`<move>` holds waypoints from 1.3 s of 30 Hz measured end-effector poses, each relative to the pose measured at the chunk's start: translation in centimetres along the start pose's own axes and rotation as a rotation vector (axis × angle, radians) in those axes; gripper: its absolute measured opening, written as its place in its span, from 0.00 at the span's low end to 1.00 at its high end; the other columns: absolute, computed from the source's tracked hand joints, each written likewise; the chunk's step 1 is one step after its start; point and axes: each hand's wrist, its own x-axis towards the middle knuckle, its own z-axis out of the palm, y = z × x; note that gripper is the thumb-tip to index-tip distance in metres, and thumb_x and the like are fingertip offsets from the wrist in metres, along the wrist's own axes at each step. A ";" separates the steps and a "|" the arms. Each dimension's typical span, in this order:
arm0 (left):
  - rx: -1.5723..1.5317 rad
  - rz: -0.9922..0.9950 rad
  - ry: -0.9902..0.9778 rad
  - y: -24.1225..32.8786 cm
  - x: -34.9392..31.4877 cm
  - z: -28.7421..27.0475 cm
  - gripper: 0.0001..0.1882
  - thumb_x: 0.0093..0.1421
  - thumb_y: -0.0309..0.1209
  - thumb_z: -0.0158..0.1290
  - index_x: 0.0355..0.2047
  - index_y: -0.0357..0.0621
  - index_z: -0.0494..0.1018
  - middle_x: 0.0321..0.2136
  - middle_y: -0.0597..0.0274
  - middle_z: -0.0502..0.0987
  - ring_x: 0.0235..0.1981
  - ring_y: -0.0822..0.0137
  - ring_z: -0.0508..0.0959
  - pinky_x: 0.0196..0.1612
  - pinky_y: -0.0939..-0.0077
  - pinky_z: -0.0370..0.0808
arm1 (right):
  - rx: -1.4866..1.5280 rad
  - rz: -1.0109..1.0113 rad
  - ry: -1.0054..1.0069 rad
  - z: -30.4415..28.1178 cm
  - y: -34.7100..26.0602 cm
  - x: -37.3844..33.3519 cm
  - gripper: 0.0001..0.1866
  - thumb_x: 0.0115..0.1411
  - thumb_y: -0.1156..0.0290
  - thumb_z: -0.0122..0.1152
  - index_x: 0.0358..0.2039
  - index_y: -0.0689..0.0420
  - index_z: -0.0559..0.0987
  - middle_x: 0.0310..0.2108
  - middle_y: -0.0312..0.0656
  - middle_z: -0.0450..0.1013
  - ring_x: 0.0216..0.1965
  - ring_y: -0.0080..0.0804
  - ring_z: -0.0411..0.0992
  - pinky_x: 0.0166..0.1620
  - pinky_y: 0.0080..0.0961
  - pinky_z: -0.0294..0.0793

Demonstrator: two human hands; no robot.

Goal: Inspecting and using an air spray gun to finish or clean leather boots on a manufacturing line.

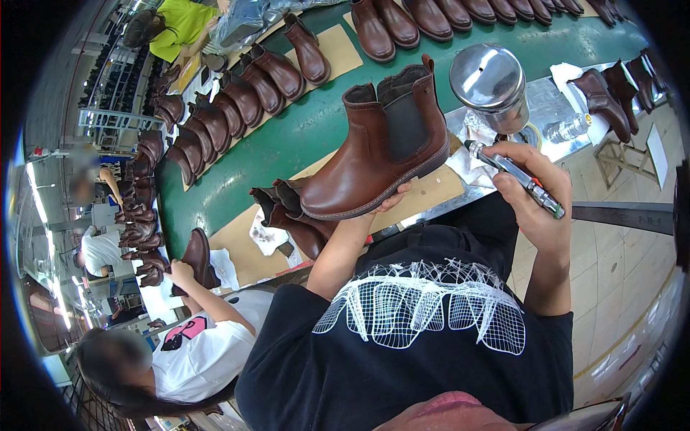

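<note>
A brown leather Chelsea boot (359, 161) with a dark elastic side panel is held up over the table, its toe to the left. My left hand (392, 200) supports it from below, fingers wrapped under the sole and partly hidden by it. My right hand (537, 192), just right of the boot's heel, grips a pen-shaped tool (519, 176) with a silver front end and a red and green body. The tool's front end points toward the boot but appears apart from it. Behind the held boot, a pair of brown boots (295, 212) rests on cardboard.
A shiny metal canister (489, 82) stands beyond my right hand, near a white cloth (471, 165). Many brown boots line the green table (284, 147). More boots (602, 100) stand far right. A co-worker (208, 337) at my left handles another boot (195, 260).
</note>
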 end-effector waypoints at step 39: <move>-0.201 0.072 -0.013 -0.1 -1.3 -0.7 0.40 0.65 0.54 0.47 0.65 0.34 0.54 0.53 0.27 0.65 0.40 0.39 0.77 0.32 0.58 0.85 | 0.019 0.057 -0.028 1.7 0.5 -0.9 0.12 0.56 0.71 0.68 0.39 0.61 0.82 0.32 0.40 0.79 0.29 0.23 0.73 0.36 0.20 0.67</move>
